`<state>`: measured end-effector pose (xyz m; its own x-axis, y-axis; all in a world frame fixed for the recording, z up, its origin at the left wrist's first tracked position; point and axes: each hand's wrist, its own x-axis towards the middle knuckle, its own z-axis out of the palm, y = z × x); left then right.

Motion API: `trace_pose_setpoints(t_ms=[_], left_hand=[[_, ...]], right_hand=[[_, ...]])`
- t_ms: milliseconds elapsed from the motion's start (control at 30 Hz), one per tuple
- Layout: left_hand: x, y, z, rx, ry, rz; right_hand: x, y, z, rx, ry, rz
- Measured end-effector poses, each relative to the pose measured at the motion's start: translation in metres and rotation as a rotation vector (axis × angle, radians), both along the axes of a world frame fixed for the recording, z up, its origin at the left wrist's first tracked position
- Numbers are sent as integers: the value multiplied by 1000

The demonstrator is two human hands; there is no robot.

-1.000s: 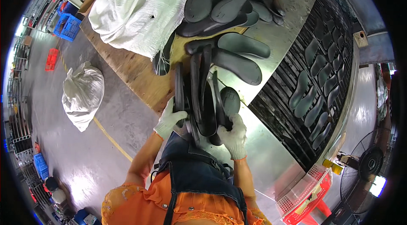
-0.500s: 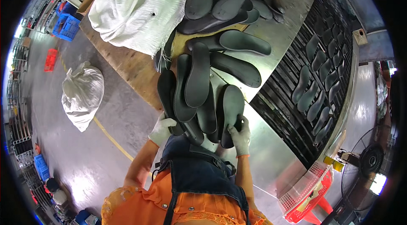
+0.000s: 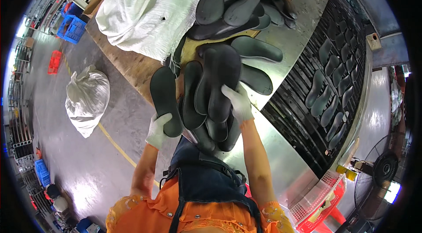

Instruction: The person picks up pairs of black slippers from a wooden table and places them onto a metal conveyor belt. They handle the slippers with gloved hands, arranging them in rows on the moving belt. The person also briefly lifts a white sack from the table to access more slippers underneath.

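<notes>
My left hand (image 3: 157, 131), in a white glove, grips the heel end of a dark shoe insole (image 3: 165, 97) and holds it up at the left of the pile. My right hand (image 3: 239, 103), gloved too, has its thumb over another black insole (image 3: 223, 86), which it holds above the others in the middle. Beneath and between the hands several overlapping insoles (image 3: 191, 97) lie near the table's front corner. Farther back, more insoles (image 3: 257, 49) rest on the metal table top (image 3: 281, 138). The right fingers are partly hidden behind the insole.
A large white woven sack (image 3: 140, 18) covers the table's far left, beside a heap of insoles (image 3: 239, 7). To the right, a black slatted conveyor (image 3: 303, 101) carries rows of insoles. A red and white basket (image 3: 321, 202) and a fan (image 3: 383, 167) stand at lower right.
My right hand has moved left and away from me, with an insole now over the middle of the pile. My left hand has shifted slightly left, lifting an insole off the pile's left side.
</notes>
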<state>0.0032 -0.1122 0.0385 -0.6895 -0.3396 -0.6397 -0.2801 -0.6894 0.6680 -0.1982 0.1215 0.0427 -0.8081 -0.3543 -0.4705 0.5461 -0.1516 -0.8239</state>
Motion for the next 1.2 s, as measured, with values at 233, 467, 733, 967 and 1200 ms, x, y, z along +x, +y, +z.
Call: trace_pose_setpoints(t_ms=[233, 467, 733, 967, 1200], left_hand=[[-25, 5, -8, -139, 43, -159], [-32, 9, -22, -469, -53, -245], [-41, 6, -27, -588, -139, -330], [-44, 0, -30, -478, -98, -383], [-41, 23, -11, -175, -7, -278]], right_hand=[[-28, -52, -16, 490, 236, 184], [-3, 6, 20, 247, 155, 168], [51, 37, 2, 533, 109, 293], [61, 11, 27, 835, 145, 296], [65, 58, -22, 265, -23, 102]])
